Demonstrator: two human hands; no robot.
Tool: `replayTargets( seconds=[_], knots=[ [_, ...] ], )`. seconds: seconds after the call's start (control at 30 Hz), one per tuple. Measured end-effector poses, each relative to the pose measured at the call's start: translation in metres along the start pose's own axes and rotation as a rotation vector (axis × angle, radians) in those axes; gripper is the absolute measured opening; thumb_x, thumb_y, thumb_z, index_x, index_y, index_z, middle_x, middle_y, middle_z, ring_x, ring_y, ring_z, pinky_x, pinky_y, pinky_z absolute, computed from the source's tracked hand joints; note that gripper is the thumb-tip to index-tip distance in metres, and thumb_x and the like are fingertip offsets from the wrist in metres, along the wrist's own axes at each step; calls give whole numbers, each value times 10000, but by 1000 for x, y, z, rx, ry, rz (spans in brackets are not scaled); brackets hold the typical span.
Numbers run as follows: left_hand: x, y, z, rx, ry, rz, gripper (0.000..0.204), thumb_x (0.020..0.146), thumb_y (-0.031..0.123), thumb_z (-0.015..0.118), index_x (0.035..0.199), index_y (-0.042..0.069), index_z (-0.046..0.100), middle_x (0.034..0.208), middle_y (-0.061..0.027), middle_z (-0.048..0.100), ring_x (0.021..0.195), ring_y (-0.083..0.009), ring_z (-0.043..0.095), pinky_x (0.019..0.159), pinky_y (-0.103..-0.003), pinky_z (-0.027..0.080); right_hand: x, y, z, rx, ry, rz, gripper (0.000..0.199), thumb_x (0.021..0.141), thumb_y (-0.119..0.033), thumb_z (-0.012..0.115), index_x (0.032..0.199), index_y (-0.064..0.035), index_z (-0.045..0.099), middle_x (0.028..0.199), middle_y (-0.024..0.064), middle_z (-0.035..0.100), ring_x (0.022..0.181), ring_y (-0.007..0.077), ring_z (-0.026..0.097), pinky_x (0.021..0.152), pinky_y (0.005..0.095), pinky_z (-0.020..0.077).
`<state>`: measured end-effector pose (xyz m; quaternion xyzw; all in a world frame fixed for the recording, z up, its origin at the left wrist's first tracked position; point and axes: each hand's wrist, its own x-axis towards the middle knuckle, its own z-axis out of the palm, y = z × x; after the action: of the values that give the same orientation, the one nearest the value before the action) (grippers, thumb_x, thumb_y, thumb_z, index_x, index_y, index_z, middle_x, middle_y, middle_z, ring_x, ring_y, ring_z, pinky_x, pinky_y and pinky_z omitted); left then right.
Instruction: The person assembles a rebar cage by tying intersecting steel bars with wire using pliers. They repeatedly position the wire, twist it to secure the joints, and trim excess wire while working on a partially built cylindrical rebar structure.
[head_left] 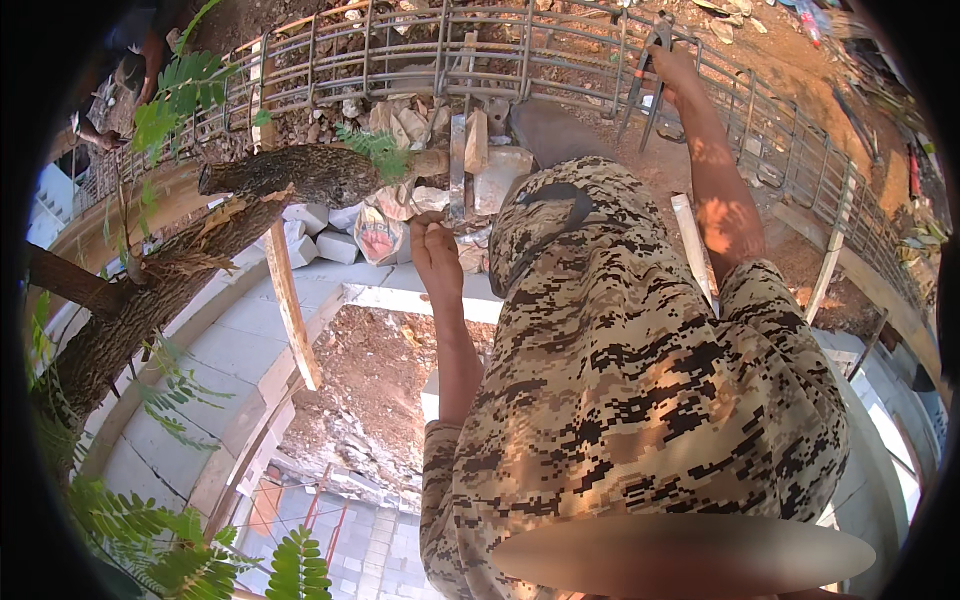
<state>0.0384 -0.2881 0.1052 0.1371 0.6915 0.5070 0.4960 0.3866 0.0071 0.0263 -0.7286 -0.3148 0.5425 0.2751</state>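
The pincers (634, 88) were held up at the rebar cage (527, 50), with the right hand (675, 72) wrapped round them near their head and the two handles splayed apart. With so high a hold and the handles not squeezed together, the tool could be twisted loose or dropped among the bars; whether any wire was bitten could not be told. The left hand (436, 252) was loosely curled beside a narrow flat bar (457, 165) and a crumpled bag (378, 238); whether anything was pinched in it could not be told. Its knuckles could be scraped if the loose rubble (400, 120) were knocked. Because the hands were set well apart, a slip might not be caught quickly.
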Motion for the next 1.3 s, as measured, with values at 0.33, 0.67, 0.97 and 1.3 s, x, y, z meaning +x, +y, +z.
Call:
replayTargets(
  seconds=[0.33, 0.67, 0.97, 1.3],
  knots=[
    [12, 30, 26, 435, -133, 160, 239, 1051, 181, 469, 1207, 29, 566, 717, 55, 401, 640, -42, 325, 567, -218, 294, 83, 44, -35, -438, 86, -97, 406, 914, -219, 549, 1224, 42, 523, 1091, 207, 675, 867, 317, 685, 729, 450, 537],
    [53, 63, 85, 453, -227, 250, 290, 1040, 232, 523, 1153, -5, 646, 1054, -89, 683, 960, -131, 595, 865, -284, 466, -79, 1, 57, -786, 228, -653, 721, 958, -492, 529, 1452, 20, 409, 1495, 289, 358, 1416, 412, 315, 1137, 524, 291],
    [53, 84, 149, 195, -424, 113, 377, 1043, 339, 516, 806, 51, 567, 649, 68, 464, 604, -20, 390, 532, -215, 308, -138, -90, 128, 831, -506, -347, 341, 1061, -388, 437, 965, -77, 536, 724, -18, 531, 735, 96, 556, 725, 275, 523],
    [55, 107, 173, 20, -683, -208, 466, 1070, 405, 403, 677, 158, 362, 573, 64, 299, 487, -62, 269, 452, -247, 234, -113, -173, 133, 559, 24, -624, 272, 1051, -292, 451, 946, -74, 574, 612, -73, 406, 522, 29, 389, 436, 225, 322]
  ],
)
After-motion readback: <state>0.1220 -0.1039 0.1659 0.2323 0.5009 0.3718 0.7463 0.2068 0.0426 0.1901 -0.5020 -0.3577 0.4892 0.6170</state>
